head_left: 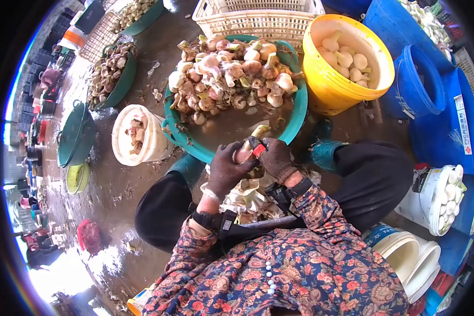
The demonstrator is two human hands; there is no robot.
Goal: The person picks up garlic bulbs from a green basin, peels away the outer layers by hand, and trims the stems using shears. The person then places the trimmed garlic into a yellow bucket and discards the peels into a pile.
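Observation:
My gloved left hand [229, 167] is closed around a garlic bulb [243, 154], whose cut greenish stem [260, 130] points up and away from me. Pressed against the stem side is my gloved right hand [277, 159], closed on a small red-and-black tool [258, 149]; its working end is mostly hidden. Both hands are over the near rim of a green tub [302, 113], heaped at its far side with unpeeled garlic bulbs [216, 71]. Loose papery skins [246, 197] lie between my legs, below the hands.
At the right of the tub stands a yellow bucket [326, 100] holding peeled white bulbs; a white bucket [122, 134] with scraps is at left. A cream crate [258, 23] sits behind. Blue containers [418, 79] and a white bucket of bulbs [421, 203] line the right side.

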